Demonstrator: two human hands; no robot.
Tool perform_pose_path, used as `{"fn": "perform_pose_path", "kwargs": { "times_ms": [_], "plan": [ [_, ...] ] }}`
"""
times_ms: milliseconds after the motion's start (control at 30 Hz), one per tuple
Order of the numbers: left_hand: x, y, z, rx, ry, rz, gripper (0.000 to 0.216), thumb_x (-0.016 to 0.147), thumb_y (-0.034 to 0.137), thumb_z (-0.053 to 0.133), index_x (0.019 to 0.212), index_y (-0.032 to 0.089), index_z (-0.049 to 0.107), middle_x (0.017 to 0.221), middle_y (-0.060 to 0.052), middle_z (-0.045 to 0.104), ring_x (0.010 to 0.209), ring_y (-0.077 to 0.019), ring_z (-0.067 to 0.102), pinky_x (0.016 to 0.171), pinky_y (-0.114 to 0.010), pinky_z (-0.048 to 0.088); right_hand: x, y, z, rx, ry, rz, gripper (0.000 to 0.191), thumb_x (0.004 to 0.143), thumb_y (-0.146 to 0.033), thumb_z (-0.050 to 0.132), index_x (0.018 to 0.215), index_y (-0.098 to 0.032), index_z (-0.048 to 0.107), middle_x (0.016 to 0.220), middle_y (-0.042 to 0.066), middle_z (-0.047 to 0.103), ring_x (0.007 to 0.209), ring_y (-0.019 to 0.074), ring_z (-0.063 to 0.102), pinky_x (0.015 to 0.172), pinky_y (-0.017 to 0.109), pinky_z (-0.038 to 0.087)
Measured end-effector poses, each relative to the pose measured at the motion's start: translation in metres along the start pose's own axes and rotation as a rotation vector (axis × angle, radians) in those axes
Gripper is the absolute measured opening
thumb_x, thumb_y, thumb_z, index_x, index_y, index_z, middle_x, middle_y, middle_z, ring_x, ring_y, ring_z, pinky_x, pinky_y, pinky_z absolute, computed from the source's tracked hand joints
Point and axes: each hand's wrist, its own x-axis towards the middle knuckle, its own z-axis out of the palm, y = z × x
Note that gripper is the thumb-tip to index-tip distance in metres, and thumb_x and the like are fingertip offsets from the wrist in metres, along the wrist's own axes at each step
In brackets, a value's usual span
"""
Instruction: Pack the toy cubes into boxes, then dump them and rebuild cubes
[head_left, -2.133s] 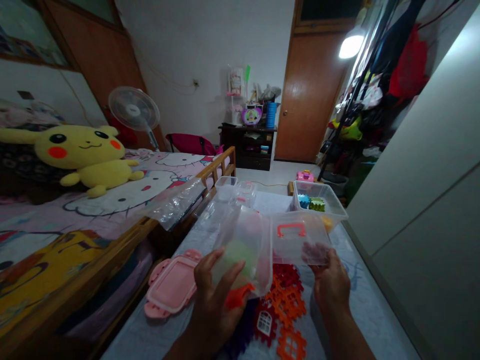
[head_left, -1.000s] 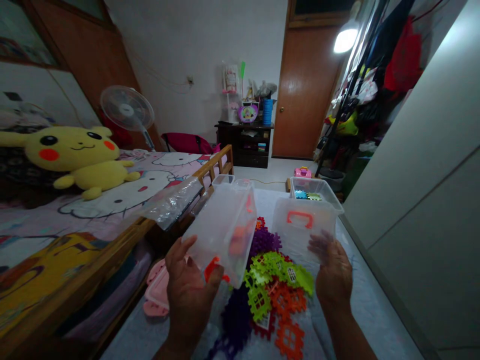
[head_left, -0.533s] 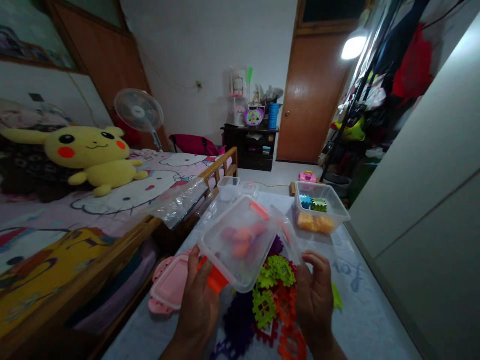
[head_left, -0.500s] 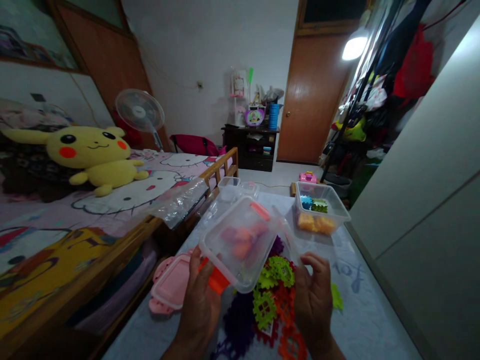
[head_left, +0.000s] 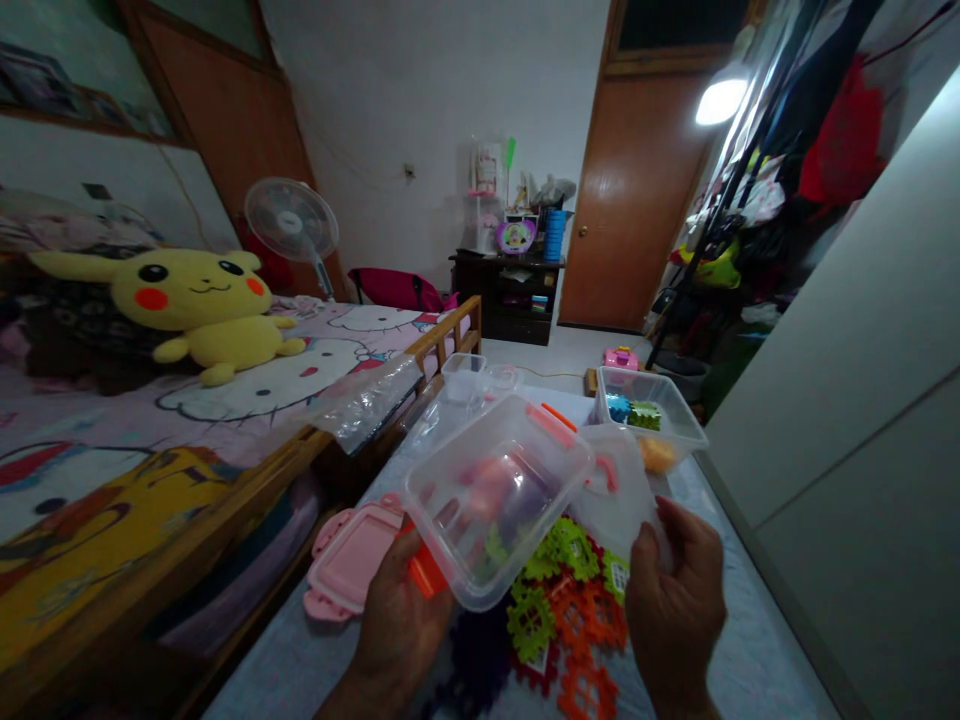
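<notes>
My left hand grips the near left side of a clear plastic container with orange clips, which is tilted above the table. Pinched by its edge in my right hand is a translucent lid, apart from the container's opening as far as I can tell. Through the container's walls blurred orange and purple shapes show; whether they lie inside or behind is unclear. Below both hands lies a pile of gear-shaped plastic pieces, with green, orange and dark purple ones.
A pink lid lies on the table left of my left hand. Farther back stand a clear box with blue, green and orange pieces and a small clear container. A wooden bed rail borders the left side.
My right hand has drawn the lid right and away from the container, so more of the lid shows. The container in my left hand has turned slightly.
</notes>
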Motion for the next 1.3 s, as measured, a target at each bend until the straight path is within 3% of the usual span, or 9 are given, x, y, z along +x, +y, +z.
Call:
{"fn": "perform_pose_path", "kwargs": {
  "times_ms": [200,333,433,533,633,767,967,1133,1300],
  "plan": [
    [0.001,-0.003,-0.002,0.031,-0.089,-0.05,0.066,0.067,0.015,0.069,0.131,0.026,0.057,0.118,-0.006,0.071,0.114,-0.0288,0.066,0.102,-0.05,0.051,0.01,0.005,-0.006,-0.085,0.108,-0.015,0.027,0.089,-0.024,0.054,0.114,-0.016,0.063,0.104,0.01,0.06,0.097,0.0246,0.057,0.088,0.041,0.044],
    [0.001,-0.006,-0.001,0.053,-0.128,-0.048,0.062,0.071,0.017,0.069,0.131,0.026,0.057,0.12,-0.008,0.07,0.115,-0.0299,0.065,0.101,-0.051,0.051,0.006,0.002,-0.006,-0.101,0.105,-0.153,0.027,0.088,-0.02,0.055,0.114,-0.017,0.063,0.101,0.01,0.059,0.096,0.0252,0.057,0.087,0.042,0.045],
    [0.001,-0.007,-0.002,0.052,-0.12,-0.053,0.061,0.074,0.017,0.069,0.132,0.026,0.056,0.118,-0.009,0.071,0.112,-0.0308,0.067,0.099,-0.052,0.052,0.002,-0.001,-0.005,-0.095,0.062,-0.287,0.027,0.088,-0.016,0.054,0.113,-0.019,0.064,0.099,0.009,0.058,0.092,0.0237,0.058,0.085,0.042,0.046],
    [0.001,-0.002,-0.003,0.038,-0.05,-0.043,0.063,0.075,0.017,0.067,0.136,0.026,0.052,0.117,-0.01,0.071,0.109,-0.0304,0.069,0.097,-0.053,0.053,0.0,-0.003,-0.005,-0.094,0.046,-0.279,0.026,0.09,-0.018,0.053,0.114,-0.019,0.064,0.1,0.009,0.059,0.092,0.0238,0.058,0.085,0.042,0.047],
    [0.004,0.008,-0.005,0.023,-0.003,-0.024,0.064,0.078,0.018,0.062,0.14,0.026,0.049,0.115,-0.01,0.072,0.105,-0.0295,0.07,0.096,-0.054,0.054,0.004,-0.005,-0.008,-0.085,0.071,-0.146,0.026,0.091,-0.025,0.054,0.114,-0.017,0.064,0.102,0.01,0.06,0.095,0.0248,0.059,0.088,0.043,0.046],
    [0.008,0.021,-0.01,-0.032,-0.104,-0.074,0.065,0.079,0.017,0.056,0.143,0.024,0.047,0.109,-0.011,0.075,0.102,-0.0298,0.071,0.098,-0.054,0.051,0.018,-0.008,-0.013,0.05,0.182,0.189,0.032,0.09,-0.037,0.059,0.114,-0.016,0.064,0.105,0.009,0.062,0.094,0.0238,0.06,0.089,0.042,0.045],
    [0.009,0.018,-0.012,-0.036,-0.266,-0.209,0.067,0.075,0.018,0.057,0.142,0.019,0.05,0.106,-0.011,0.076,0.106,-0.033,0.07,0.104,-0.055,0.046,0.036,0.014,-0.009,0.543,0.258,0.622,0.034,0.074,-0.034,0.073,0.104,-0.022,0.062,0.09,0.001,0.061,0.071,0.0134,0.058,0.061,0.027,0.049],
    [0.01,0.011,-0.016,-0.068,-0.4,-0.273,0.061,0.082,0.034,0.055,0.142,0.02,0.05,0.119,-0.012,0.072,0.124,-0.0347,0.06,0.111,-0.055,0.039,0.021,0.033,0.011,0.719,0.121,0.797,0.032,0.072,-0.033,0.071,0.101,-0.024,0.059,0.096,0.0,0.063,0.075,0.0125,0.063,0.065,0.026,0.054],
    [0.011,0.006,-0.021,-0.072,-0.427,-0.311,0.062,0.081,0.033,0.056,0.141,0.021,0.05,0.123,-0.013,0.07,0.127,-0.0351,0.057,0.111,-0.056,0.039,-0.01,0.024,0.034,0.811,-0.1,0.939,0.034,0.074,-0.033,0.072,0.103,-0.025,0.058,0.093,-0.002,0.067,0.074,0.0143,0.066,0.067,0.028,0.056]
  ]
}}
